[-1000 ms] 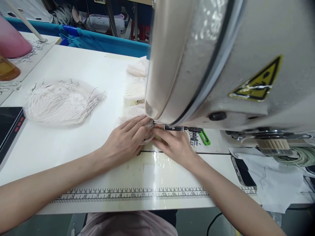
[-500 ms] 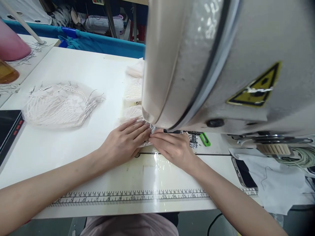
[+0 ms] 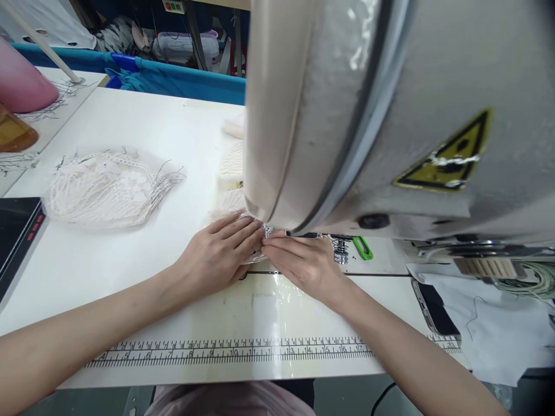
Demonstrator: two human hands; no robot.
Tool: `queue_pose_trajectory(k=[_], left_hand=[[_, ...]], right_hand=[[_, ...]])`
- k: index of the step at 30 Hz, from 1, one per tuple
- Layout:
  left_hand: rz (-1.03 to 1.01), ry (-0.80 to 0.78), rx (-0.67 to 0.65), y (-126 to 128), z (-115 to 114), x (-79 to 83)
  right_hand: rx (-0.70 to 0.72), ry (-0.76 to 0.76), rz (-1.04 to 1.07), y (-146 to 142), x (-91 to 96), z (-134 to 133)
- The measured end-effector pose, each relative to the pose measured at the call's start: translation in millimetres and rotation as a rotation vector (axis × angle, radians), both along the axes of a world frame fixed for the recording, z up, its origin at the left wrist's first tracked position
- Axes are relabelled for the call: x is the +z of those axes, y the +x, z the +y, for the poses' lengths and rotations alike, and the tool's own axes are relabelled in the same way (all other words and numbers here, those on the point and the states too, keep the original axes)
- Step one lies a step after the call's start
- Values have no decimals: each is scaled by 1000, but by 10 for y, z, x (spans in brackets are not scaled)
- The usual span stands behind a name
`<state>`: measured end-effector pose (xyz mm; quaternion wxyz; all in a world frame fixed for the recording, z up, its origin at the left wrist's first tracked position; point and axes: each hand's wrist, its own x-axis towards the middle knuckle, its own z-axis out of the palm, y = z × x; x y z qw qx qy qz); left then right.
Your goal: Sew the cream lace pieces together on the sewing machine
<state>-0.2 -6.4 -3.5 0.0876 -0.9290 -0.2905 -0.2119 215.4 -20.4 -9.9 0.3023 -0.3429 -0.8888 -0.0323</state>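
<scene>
My left hand (image 3: 221, 248) lies flat with its fingers stretched over a piece of white lace fabric (image 3: 232, 201) beside the sewing machine head (image 3: 312, 115). Just right of it, my right hand (image 3: 306, 260) has its fingers pressed together, the tips on the lace edge close to the left fingertips. The machine head hides the needle area and part of the lace behind it. A small part of the lace shows between and below the two hands.
A heap of white lace with loose threads (image 3: 108, 188) lies at left, near a black device (image 3: 19, 237). At right are a phone (image 3: 436, 309), white cloth (image 3: 498, 335) and a green clip-like piece (image 3: 362, 248). A printed ruler (image 3: 234, 352) runs along the front edge.
The view has shifted slightly, so the machine head appears a little farther left. Both hands stay in nearly the same place on the lace.
</scene>
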Motion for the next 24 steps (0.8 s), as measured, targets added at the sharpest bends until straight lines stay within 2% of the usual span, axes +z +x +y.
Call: queue_pose_trajectory(k=[12,18,24], left_hand=[[30,17,10,34,-15,8],[53,51,17,46,-36,-6],[75,55,35,58,-62,-26]], right_hand=[[12,-45,1,72,-31,18],[18,-50,65,113,-32,45],[-5,-150,55,164,-24,50]])
